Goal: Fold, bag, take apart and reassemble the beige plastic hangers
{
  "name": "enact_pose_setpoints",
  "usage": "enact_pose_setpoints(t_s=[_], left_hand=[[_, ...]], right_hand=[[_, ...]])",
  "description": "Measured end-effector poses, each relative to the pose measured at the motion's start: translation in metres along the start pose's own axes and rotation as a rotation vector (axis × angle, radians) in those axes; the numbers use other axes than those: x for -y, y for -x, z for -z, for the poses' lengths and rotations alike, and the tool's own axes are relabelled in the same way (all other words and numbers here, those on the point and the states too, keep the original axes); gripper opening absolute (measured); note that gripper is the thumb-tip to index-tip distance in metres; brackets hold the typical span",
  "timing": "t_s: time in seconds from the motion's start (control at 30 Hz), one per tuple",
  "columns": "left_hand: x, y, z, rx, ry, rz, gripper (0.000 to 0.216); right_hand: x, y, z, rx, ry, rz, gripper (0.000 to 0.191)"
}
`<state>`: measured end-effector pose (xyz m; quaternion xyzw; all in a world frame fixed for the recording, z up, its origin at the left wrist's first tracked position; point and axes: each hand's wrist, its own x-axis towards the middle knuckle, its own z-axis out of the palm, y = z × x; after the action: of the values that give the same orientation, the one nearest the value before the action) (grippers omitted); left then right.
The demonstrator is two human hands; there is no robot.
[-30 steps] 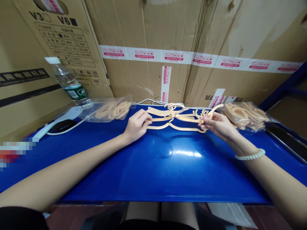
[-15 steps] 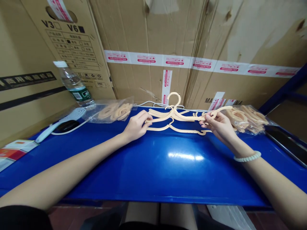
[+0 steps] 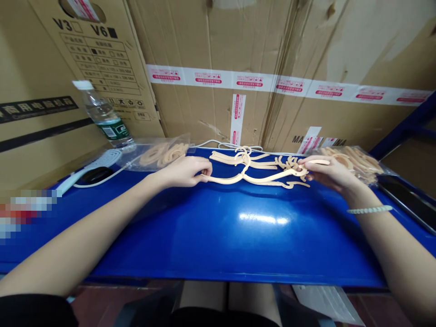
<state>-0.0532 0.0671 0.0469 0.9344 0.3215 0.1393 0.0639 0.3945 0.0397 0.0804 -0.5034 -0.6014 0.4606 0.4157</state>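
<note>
Several cream plastic hangers (image 3: 256,178) lie in a loose pile on the blue table (image 3: 238,236). My left hand (image 3: 185,171) pinches the left end of the nearest hanger, fingers closed on it. At that hanger's right end my right hand (image 3: 329,172) grips it with closed fingers, knuckles up. The hanger lies low and almost flat over the table. More hangers (image 3: 238,157) sit just behind it, hooks toward the boxes.
Cardboard boxes (image 3: 259,68) wall off the back. A water bottle (image 3: 102,116), a white cable and dark object (image 3: 97,172) and a clear bag of cream rings (image 3: 160,154) sit at left. Another bag of rings (image 3: 354,161) and a dark tray (image 3: 408,200) are at right.
The hanger held up with its hook raised half a second ago has come down flat near the table. Both hands turned palm down and lowered with it.
</note>
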Motion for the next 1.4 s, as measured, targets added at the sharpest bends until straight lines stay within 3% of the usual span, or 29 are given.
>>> enact_pose_setpoints(t_s=[0.17,0.33,0.77,0.97,1.07,1.2,1.4], left_hand=[[-0.006,0.001,0.003,0.083,-0.036,0.006,0.006],[-0.009,0.0,0.002,0.093,-0.049,-0.015,0.007],[-0.013,-0.001,-0.004,0.095,-0.057,-0.012,0.006],[-0.015,-0.001,-0.006,0.068,-0.077,-0.009,0.009],[-0.016,-0.002,-0.006,0.054,-0.09,-0.013,0.013],[-0.019,-0.003,-0.004,0.077,-0.112,0.003,0.017],[-0.019,-0.004,-0.006,0.077,-0.138,0.005,0.023]], right_hand=[[0.005,-0.001,0.008,0.272,0.411,0.01,0.042],[0.003,-0.005,0.005,0.412,0.583,0.022,0.049],[-0.001,-0.005,0.003,0.368,0.721,-0.028,0.062],[-0.001,-0.004,-0.003,0.336,0.744,0.088,0.057],[-0.005,-0.005,-0.013,0.291,0.796,0.211,0.057],[-0.01,-0.006,-0.028,0.329,0.842,0.35,0.052],[-0.013,-0.005,-0.031,0.371,0.856,0.324,0.046]])
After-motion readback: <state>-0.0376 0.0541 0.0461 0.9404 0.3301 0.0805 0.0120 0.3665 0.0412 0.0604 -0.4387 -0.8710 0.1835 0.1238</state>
